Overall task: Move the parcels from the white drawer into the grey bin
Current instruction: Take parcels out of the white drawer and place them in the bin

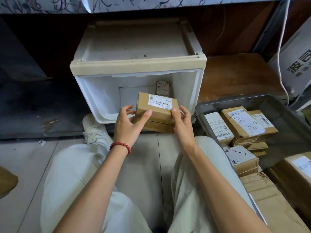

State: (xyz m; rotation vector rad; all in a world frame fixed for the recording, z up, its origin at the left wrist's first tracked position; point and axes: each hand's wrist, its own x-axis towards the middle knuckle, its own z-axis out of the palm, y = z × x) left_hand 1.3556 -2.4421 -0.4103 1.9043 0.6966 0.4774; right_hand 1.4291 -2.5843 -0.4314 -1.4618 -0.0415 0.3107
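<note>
Head: parcels (157, 115) between left hand (128, 122), right hand (182, 124)

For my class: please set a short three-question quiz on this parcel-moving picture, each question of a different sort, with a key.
1. True or false: the white drawer has no parcels left in it.
2. Which hand grips the labelled parcel? A) left only B) right only C) both
3. Fill the gap: the grey bin sits on the person's ____ side.
Key: 1 false, a small parcel stands at the back of the drawer. 2 C, the left hand and the right hand both hold it. 3 right.
</note>
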